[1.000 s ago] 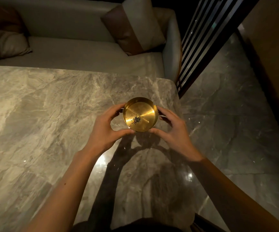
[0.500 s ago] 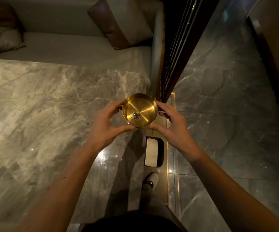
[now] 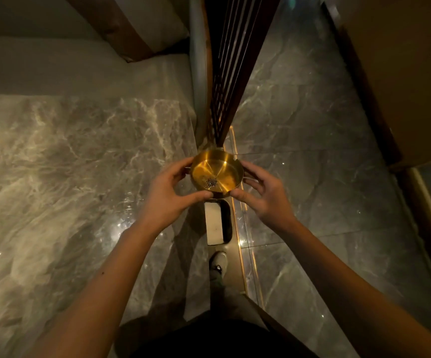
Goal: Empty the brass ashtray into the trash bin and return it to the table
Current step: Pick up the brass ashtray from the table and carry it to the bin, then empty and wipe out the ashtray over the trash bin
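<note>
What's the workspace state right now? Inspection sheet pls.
Surface: marble table, bare where visible.
Job's things: brass ashtray held upright past the table's edge, a small dark clump of ash inside; trash bin on the floor below it, opening showing.
Clutter: nothing seen.
Grippers: left hand and right hand each grip the ashtray's rim with their fingers.
Cables: nothing seen.
Surroundings: sofa, slatted screen, marble floor, person's shoe.

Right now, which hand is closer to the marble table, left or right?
Left. The left hand grips the brass ashtray over the marble table near its right edge; the right hand holds the other side, out past the edge above the floor.
</note>
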